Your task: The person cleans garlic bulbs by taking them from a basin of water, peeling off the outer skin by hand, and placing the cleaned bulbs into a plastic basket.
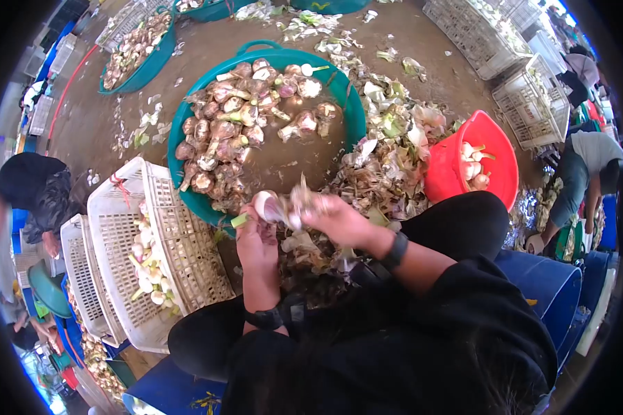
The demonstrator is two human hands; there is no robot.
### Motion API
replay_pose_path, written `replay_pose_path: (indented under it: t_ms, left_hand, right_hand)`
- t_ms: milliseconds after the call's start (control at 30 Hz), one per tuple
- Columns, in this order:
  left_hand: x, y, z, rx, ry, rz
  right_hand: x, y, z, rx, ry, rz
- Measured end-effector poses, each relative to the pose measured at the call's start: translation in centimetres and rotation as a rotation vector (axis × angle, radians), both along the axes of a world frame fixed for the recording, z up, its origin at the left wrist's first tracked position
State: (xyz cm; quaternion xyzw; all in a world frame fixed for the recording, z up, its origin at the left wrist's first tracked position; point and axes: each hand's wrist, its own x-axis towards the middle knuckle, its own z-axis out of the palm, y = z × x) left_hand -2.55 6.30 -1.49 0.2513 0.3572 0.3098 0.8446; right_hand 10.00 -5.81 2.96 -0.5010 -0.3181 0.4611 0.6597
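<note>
My left hand (257, 242) is closed round a garlic bulb (267, 205), whose cut green stem points left. My right hand (336, 220) is at the bulb's right side, its fingers pinched on loose outer skin (303, 205), slightly blurred. Both hands are over the near rim of a green tub (358, 114) that holds many unpeeled, brownish garlic bulbs (223, 130). Under and to the right of my hands lies a heap of peeled-off skins (387, 162). A red bucket (509, 162) at the right holds several clean white bulbs (472, 169).
White crates (187, 242) with cleaned garlic stand at the left. Another green tub (160, 59) and more crates (477, 41) are further back. Co-workers bend over at the far left (31, 187) and far right (592, 166). Blue containers (540, 280) stand beside my legs.
</note>
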Motion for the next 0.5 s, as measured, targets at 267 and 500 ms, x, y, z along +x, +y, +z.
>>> replay_pose_path:
  t_ms: [267,500]
  left_hand:
    - [-3.3,2.1,-2.0,-0.502,-0.209,0.036]
    - [0.3,-0.3,1.8,-0.091,0.191,0.175]
  right_hand:
    - [9.9,-6.1,1.2,-0.151,-0.38,-0.388]
    - [-0.5,2.1,3.2,-0.277,-1.01,-0.218]
